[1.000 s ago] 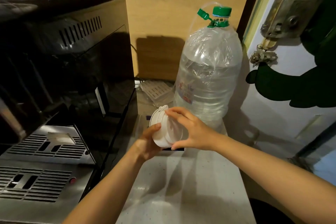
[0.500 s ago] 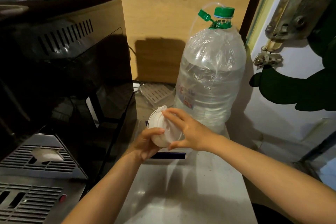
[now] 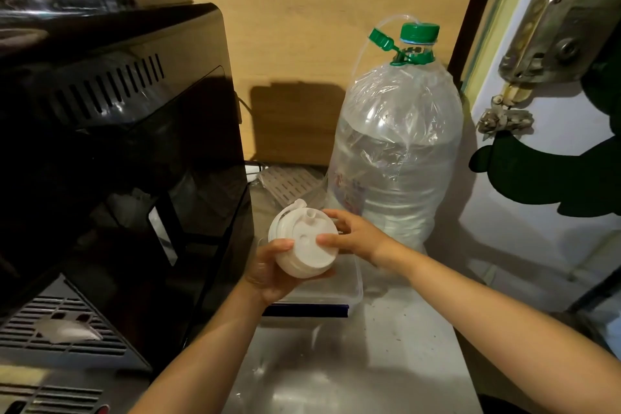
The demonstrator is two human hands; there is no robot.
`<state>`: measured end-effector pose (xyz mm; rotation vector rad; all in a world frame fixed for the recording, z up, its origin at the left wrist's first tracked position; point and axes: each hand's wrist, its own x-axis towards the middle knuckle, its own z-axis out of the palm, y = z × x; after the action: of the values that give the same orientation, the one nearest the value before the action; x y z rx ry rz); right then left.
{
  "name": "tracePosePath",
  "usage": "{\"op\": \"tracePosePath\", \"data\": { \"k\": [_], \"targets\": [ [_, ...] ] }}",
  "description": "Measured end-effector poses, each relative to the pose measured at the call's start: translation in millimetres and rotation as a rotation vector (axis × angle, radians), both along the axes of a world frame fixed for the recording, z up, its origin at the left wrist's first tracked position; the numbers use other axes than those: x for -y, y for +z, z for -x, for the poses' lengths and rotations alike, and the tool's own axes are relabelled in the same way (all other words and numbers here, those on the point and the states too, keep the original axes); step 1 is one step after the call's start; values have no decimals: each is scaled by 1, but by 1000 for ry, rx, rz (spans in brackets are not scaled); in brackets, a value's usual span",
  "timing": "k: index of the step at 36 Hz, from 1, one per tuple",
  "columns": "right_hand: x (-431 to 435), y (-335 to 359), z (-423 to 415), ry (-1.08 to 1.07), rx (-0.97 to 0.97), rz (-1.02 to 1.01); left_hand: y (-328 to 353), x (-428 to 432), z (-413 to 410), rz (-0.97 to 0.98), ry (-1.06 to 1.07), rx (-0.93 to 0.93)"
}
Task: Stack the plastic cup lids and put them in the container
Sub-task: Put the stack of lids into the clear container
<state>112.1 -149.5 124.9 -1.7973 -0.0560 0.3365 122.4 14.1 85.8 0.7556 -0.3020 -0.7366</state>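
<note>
On the counter, by the black machine: both hands meet over a clear box.
Lids [image 3: 304,247]: a white stack, held tilted so its top face turns toward the camera; the top lid has a small raised spout and a flap standing up at its far edge (how many lids make up the stack cannot be told).
Left hand [image 3: 268,270]: cups the stack from below and the left, thumb on the top lid's rim, fingers wrapped under and closed on the stack.
Right hand [image 3: 353,235]: at the right side of the stack, thumb tip on the top lid's edge, the other fingers spread behind the far rim; touching the stack, not closed round it.
Box [image 3: 351,289]: clear plastic, on the counter just below and behind the stack, partly hidden by both hands; a dark blue strip lies along its near edge.
Counter [image 3: 353,363]: pale, shiny, speckled.
Machine [image 3: 117,161]: glossy black, just left of the hands, with a metal grille at its foot.
Bottle [image 3: 396,158]: large, clear, green-capped, wrapped in thin film, upright just behind the right hand.
Wall [image 3: 302,27]: light wood, behind the bottle.
</note>
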Motion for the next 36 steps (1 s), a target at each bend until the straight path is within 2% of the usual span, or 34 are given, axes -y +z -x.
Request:
{"op": "tracePosePath", "data": {
  "k": [6, 16, 20, 29, 36],
  "targets": [
    [4, -10, -11, -31, -50, -97, -1, 1, -9, -82, 54, -25],
    [15, -29, -28, -156, -101, -57, -11, 5, -23, -558, 335, -32],
    [14, -41, -33, -149, -137, -16, -21, 4, -30, -773, 429, 40],
    [3, -75, -41, -119, -209, 190, -51, -2, -55, -1237, 262, 209],
    [-9, -99, -48, -141, -316, 312, -81, -3, -68, -1378, 171, 235]
  ]
}}
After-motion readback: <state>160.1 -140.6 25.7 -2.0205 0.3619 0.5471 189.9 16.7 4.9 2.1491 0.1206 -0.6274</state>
